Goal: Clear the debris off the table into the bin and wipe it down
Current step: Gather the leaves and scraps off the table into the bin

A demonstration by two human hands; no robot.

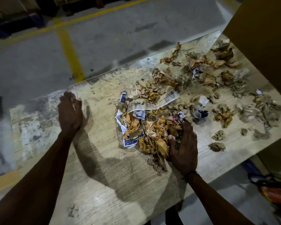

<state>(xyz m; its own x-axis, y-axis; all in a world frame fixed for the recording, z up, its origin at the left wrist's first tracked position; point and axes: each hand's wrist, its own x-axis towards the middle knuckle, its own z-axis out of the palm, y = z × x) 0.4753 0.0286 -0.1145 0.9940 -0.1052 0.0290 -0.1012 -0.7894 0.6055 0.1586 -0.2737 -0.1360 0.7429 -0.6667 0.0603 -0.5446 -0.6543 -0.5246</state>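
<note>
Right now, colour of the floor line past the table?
Yellow floor line; head view.

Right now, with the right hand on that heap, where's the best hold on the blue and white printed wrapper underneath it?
Probably its free left edge, approached from the left by the left hand. The blue and white printed wrapper lies flat on the table with brown scraps heaped on its right part, where the right hand presses. Lifting that bare edge might fold the scraps inward.
</note>
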